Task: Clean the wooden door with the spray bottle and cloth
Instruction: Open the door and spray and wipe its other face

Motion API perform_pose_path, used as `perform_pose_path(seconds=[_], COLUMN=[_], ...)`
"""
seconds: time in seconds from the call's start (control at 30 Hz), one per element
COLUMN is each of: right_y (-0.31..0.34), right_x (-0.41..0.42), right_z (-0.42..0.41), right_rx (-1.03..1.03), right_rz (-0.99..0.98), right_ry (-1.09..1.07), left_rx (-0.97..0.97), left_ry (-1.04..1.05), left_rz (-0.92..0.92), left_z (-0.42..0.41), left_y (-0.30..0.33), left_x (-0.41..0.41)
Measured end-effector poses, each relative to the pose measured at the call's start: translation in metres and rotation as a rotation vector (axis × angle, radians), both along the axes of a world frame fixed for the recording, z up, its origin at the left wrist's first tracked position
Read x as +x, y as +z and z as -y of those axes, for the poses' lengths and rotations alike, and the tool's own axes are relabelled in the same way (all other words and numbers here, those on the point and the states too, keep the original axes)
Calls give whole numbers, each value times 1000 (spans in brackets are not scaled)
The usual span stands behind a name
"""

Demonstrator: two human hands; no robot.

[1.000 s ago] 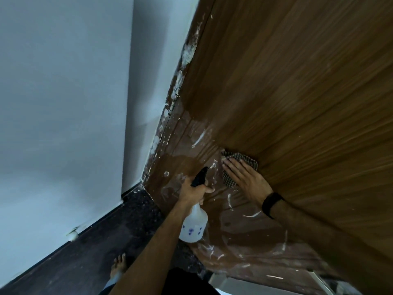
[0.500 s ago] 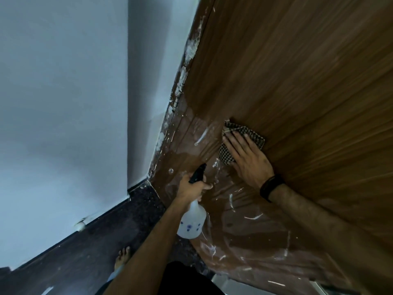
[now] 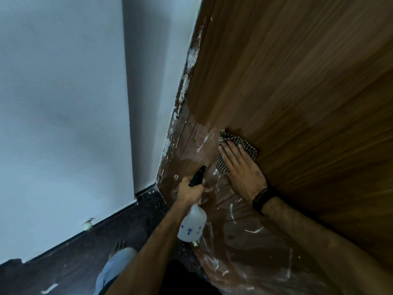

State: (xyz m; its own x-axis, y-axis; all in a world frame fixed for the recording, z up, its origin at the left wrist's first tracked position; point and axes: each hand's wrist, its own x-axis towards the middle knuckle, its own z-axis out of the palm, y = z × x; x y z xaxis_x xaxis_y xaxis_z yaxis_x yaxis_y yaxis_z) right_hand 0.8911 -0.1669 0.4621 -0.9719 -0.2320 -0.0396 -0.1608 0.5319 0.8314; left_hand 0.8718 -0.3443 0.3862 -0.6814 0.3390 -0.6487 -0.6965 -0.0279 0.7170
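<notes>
Wooden door [image 3: 297, 81]: right hand [image 3: 242, 169], fingers flat, is pushing cloth [image 3: 244, 145] higher up the wet patch; left hand [image 3: 191, 191] is gripping spray bottle [image 3: 192, 225]. Wiping is progressing upward.

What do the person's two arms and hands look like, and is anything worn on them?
Both forearms are bare, with no sleeves in view and no gloves. The right hand has a dark band around its wrist, which looks like several thin strands; whether it is a bracelet or a watch strap I cannot tell. The left hand shows nothing worn on its wrist. No rings are visible on the fingers.
</notes>
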Motion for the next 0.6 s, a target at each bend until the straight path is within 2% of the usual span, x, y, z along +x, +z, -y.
perform_pose_path(seconds=[0.2, 0.33, 0.47, 0.6], right_y=[-10, -2, 4, -8], right_x=[-15, -55, -88, -78], right_z=[5, 20, 34, 29], right_rx=[55, 51, 39, 59], right_rz=[78, 30, -7, 71], right_ry=[27, 56, 43, 47], left_rx=[-50, -36, -30, -27], left_ry=[-109, -113, -122, -133], left_rz=[-82, -159, -179, -170], left_z=[13, 35, 50, 57], left_y=[9, 21, 24, 19], left_x=[-23, -48, -66, -73])
